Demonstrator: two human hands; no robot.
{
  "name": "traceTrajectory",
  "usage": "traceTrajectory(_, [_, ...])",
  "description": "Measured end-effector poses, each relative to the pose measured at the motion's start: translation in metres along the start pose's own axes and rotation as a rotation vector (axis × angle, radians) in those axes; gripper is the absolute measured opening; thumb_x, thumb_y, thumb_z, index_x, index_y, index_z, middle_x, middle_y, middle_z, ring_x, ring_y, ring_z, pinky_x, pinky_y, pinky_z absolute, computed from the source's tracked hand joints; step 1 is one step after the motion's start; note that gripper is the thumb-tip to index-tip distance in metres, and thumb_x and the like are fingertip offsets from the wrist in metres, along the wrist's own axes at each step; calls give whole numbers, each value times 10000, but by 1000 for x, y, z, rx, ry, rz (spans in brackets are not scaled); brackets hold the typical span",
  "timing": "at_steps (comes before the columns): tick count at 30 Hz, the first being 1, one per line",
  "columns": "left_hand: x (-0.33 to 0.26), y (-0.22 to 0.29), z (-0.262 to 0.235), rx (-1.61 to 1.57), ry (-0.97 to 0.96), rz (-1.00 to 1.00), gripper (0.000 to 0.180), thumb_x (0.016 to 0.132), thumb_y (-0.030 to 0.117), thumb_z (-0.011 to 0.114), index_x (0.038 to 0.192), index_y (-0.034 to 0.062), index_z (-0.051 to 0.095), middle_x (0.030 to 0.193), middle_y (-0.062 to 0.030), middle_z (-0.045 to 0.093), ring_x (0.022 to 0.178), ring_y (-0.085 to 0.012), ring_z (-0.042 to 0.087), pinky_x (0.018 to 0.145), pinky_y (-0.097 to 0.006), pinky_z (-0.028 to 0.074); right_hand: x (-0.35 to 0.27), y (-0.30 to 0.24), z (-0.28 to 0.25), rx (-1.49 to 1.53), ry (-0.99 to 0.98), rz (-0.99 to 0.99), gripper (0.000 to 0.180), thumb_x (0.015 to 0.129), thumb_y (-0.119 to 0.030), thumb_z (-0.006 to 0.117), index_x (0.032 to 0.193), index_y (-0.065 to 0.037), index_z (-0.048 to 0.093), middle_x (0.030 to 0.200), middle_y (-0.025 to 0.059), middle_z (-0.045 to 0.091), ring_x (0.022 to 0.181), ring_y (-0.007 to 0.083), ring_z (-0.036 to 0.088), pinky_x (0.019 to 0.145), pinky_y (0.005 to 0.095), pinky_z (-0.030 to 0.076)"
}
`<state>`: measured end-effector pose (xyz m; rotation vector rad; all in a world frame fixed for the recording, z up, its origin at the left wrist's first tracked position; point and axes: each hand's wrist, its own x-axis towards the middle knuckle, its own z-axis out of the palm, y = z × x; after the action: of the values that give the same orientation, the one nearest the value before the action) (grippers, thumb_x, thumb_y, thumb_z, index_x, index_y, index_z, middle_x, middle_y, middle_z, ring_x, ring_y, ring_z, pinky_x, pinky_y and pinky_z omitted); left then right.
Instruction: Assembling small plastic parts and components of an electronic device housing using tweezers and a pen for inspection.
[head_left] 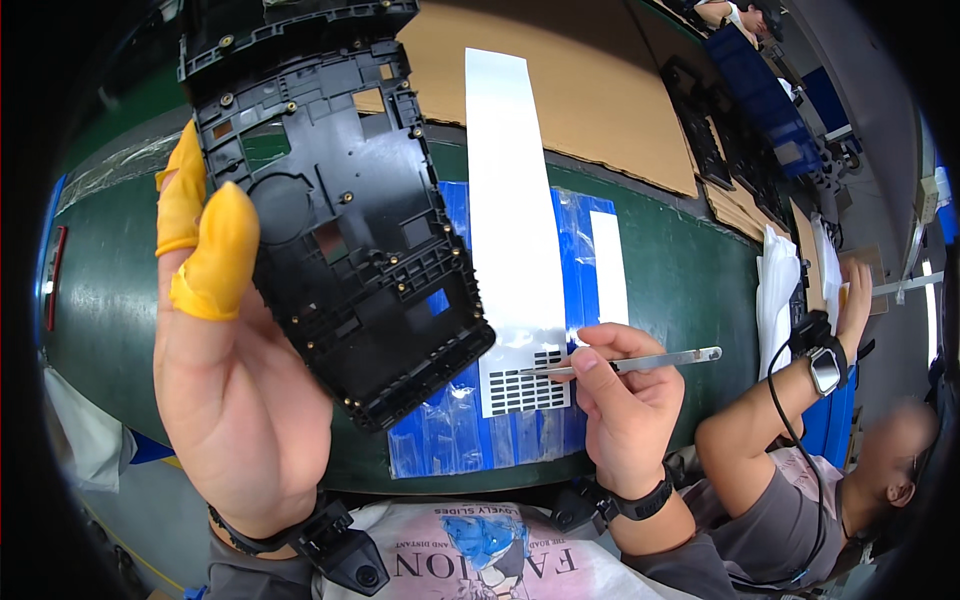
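in left hand [225, 385], gripped black housing [370, 200]; in right hand [632, 405], pinched tweezers [670, 359] at near black pads [520, 393], seemingly picking one; next likely needed clean peel.

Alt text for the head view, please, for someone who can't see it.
A person's left hand, in yellow finger cots, holds up a black plastic frame; the right hand holds metal tweezers over small black rectangles on a white sheet.

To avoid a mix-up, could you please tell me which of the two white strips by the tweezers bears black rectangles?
The longer white strip, beneath the tweezers in the right hand; the shorter strip to its right looks plain.
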<state>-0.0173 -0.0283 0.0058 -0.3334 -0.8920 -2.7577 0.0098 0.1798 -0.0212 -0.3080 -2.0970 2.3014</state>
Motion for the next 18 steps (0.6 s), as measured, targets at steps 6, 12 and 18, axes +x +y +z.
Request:
traceTrajectory(6, [2, -11, 3, 288, 139, 76, 421, 869, 134, 351, 1272, 54, 256, 1213, -82, 394, 1097, -190, 411, 928, -328, 341, 4, 0, 1, -18, 25, 4, 178, 754, 6, 564, 923, 55, 534, 743, 69, 585, 618, 77, 563, 472, 136, 361])
traceTrajectory(12, [3, -14, 26, 193, 198, -194, 449, 841, 95, 411, 1263, 55, 263, 1171, -105, 421, 1013, -179, 472, 882, -314, 384, 0, -15, -5, 187, 33, -30, 217, 720, 29, 568, 931, 62, 529, 676, 82, 586, 530, 73, 499, 442, 169, 316])
traceTrajectory(18, [-2, -17, 27, 28, 164, -422, 450, 844, 104, 412, 1261, 55, 252, 1134, -99, 441, 958, -159, 500, 781, -272, 437, -4, -52, 23, 275, -169, -330, 256, 723, -3, 578, 947, 63, 473, 734, 169, 600, 646, 177, 572, 650, 283, 447])
